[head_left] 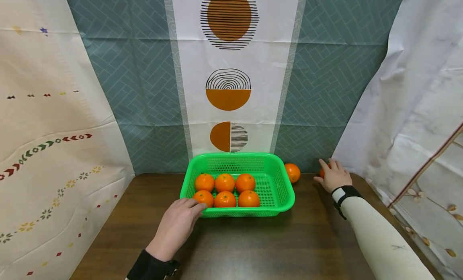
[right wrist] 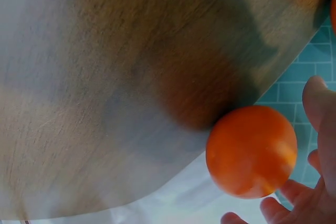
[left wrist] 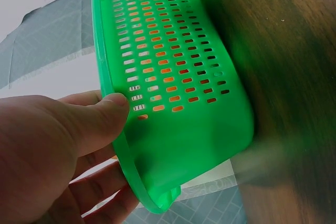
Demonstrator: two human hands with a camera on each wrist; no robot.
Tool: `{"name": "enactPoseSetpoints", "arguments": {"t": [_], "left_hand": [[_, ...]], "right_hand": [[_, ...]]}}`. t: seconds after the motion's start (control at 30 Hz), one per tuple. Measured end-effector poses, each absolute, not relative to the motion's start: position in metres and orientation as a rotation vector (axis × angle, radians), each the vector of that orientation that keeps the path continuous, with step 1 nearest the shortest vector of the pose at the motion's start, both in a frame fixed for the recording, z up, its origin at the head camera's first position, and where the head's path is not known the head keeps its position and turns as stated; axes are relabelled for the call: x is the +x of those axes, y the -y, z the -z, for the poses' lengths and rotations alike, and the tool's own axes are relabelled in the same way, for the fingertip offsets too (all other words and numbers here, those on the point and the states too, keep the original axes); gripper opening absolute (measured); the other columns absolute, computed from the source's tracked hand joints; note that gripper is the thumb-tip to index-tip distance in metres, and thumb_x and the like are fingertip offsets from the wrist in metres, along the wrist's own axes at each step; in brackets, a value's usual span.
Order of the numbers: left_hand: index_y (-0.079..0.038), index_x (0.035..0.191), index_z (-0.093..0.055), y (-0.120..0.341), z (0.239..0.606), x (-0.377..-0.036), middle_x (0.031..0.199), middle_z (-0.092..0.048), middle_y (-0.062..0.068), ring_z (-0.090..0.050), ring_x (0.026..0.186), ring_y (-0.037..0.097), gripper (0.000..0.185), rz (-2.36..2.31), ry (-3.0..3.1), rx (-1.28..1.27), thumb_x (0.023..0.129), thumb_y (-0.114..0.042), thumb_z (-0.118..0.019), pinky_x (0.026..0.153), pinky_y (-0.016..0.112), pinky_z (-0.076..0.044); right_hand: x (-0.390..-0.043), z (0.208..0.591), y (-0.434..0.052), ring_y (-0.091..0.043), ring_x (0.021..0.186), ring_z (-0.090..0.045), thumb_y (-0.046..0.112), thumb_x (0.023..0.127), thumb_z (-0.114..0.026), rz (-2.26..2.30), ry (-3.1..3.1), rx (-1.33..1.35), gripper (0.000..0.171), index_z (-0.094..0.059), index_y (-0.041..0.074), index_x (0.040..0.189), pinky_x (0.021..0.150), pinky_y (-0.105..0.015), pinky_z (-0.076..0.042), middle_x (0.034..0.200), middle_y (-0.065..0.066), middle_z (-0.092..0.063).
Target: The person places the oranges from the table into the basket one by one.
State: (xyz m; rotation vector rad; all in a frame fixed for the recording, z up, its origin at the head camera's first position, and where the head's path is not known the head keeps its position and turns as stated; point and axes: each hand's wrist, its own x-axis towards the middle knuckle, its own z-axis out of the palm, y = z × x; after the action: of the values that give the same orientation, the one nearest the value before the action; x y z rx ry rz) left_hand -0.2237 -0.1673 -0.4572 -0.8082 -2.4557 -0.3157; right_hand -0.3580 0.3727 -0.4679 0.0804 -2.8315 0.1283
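My left hand (head_left: pixel 177 225) is at the near left corner of a green plastic basket (head_left: pixel 249 212). In the left wrist view, its thumb lies on the outside of the basket's rim (left wrist: pixel 107 72) while the fingers curl behind it. Several oranges (head_left: pixel 225 182) sit in two rows inside, toward the left. At the back right of the table, my right hand (head_left: pixel 337 177) reaches over a loose orange (head_left: pixel 322 173), mostly hidden in the head view. The right wrist view shows this orange (right wrist: pixel 252 153) by the spread fingers, with the thumb standing apart from it.
Another orange (head_left: pixel 292 173) lies on the table just right of the basket. The dark wooden table (head_left: pixel 231 248) meets a patterned cloth backdrop (head_left: pixel 152 151) at its back edge. White cloth hangs along both sides, with a branch print (head_left: pixel 427 165) on the right one.
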Motion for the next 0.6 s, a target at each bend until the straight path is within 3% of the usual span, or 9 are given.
{"name": "enactPoseSetpoints", "arguments": {"t": [0.17,0.4,0.6], "left_hand": [[-0.018,0.109,-0.076,0.1671,0.4575,-0.2235,0.099,-0.069,-0.007,-0.063,0.093,0.018,0.031,0.309,2.445,-0.804,0.081,-0.012,-0.086,0.091,0.041,-0.053],[-0.018,0.108,-0.075,0.1663,0.4568,-0.2225,0.098,-0.068,-0.006,-0.063,0.093,0.018,0.031,0.296,2.44,-0.814,0.08,-0.009,-0.086,0.089,0.04,-0.052],[-0.018,0.108,-0.076,0.1665,0.4566,-0.2225,0.098,-0.069,-0.006,-0.063,0.093,0.018,0.032,0.302,2.432,-0.814,0.079,-0.01,-0.087,0.09,0.041,-0.053]], "right_hand": [[-0.3551,0.4651,-0.3731,-0.055,0.135,-0.027,0.039,0.093,-0.071,-0.143,2.845,0.07,0.077,-0.039,0.0,0.151,0.106,-0.072,-0.03,0.147,-0.036,-0.032],[-0.3519,0.4646,-0.3762,-0.056,0.135,-0.025,0.041,0.091,-0.074,-0.177,2.91,0.073,0.082,-0.037,-0.001,0.151,0.097,-0.071,-0.039,0.146,-0.037,-0.03],[-0.3533,0.4673,-0.3785,-0.06,0.134,-0.023,0.041,0.09,-0.075,-0.23,2.933,0.046,0.083,-0.037,-0.004,0.15,0.098,-0.074,-0.037,0.148,-0.038,-0.025]]}}
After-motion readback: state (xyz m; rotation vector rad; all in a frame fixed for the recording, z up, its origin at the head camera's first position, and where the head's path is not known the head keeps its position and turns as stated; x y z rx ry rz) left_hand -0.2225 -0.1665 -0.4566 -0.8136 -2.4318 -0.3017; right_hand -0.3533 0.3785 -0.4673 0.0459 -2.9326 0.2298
